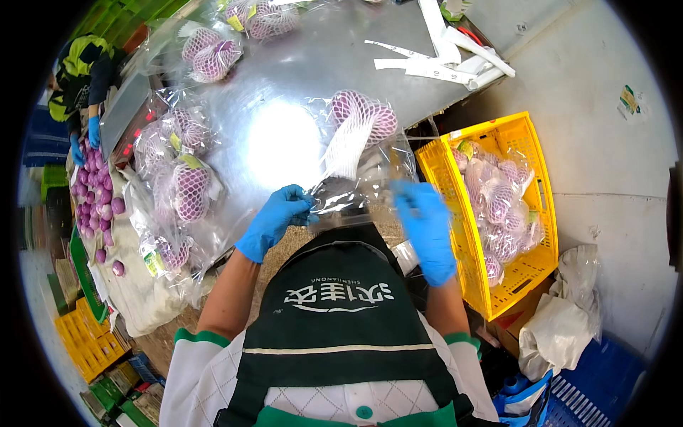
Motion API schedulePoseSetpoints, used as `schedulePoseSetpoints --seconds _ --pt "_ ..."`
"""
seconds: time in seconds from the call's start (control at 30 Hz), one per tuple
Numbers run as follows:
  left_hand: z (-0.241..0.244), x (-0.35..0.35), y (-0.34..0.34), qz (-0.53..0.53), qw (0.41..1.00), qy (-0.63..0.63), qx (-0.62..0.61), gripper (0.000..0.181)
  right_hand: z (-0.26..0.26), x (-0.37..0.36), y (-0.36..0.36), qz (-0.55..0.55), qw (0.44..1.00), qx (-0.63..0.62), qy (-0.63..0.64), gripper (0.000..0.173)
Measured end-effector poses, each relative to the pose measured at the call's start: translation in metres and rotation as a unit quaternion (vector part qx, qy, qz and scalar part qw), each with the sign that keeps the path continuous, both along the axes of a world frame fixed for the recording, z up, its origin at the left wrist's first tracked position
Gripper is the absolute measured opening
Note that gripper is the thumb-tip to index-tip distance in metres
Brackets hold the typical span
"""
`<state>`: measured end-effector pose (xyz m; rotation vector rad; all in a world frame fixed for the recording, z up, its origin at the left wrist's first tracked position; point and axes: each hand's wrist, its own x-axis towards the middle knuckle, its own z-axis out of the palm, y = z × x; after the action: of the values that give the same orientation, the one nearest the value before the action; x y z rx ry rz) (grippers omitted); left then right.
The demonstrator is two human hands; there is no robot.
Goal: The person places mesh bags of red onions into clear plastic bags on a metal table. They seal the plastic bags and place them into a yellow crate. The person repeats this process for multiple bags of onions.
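Note:
My left hand (280, 216), in a blue glove, pinches the open end of a clear plastic bag (347, 205) at the table's near edge. Inside the bag, purple onions (363, 115) sit in a white net sleeve (347, 147), its loose end pointing towards me. My right hand (425, 232), also gloved in blue, is blurred by motion beside the bag's right edge. Whether its fingers hold the plastic cannot be made out. Just right of that hand stands a yellow plastic crate (475, 256) with several bagged, netted onions (501, 200) inside.
More bagged onions (187, 187) lie along the left of the metal table (251, 80). Printed white label strips (437, 69) lie at its far right corner. At left, a co-worker's gloved hands (85, 141) are at loose onions (96, 187), behind a scale (128, 117) with red digits.

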<state>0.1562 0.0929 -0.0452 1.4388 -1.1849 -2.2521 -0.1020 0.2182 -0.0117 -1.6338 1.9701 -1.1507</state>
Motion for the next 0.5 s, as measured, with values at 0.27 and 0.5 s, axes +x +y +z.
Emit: schedulePoseSetpoints --seconds 0.27,0.5 --pt "0.005 -0.008 0.009 -0.003 1.0 -0.007 -0.023 0.012 -0.02 0.073 -0.044 0.31 0.929 -0.033 0.201 0.005" --pt "-0.005 -0.01 0.011 0.043 0.998 0.002 -0.053 0.008 -0.022 0.08 -0.047 0.343 0.896 -0.065 0.276 0.002"
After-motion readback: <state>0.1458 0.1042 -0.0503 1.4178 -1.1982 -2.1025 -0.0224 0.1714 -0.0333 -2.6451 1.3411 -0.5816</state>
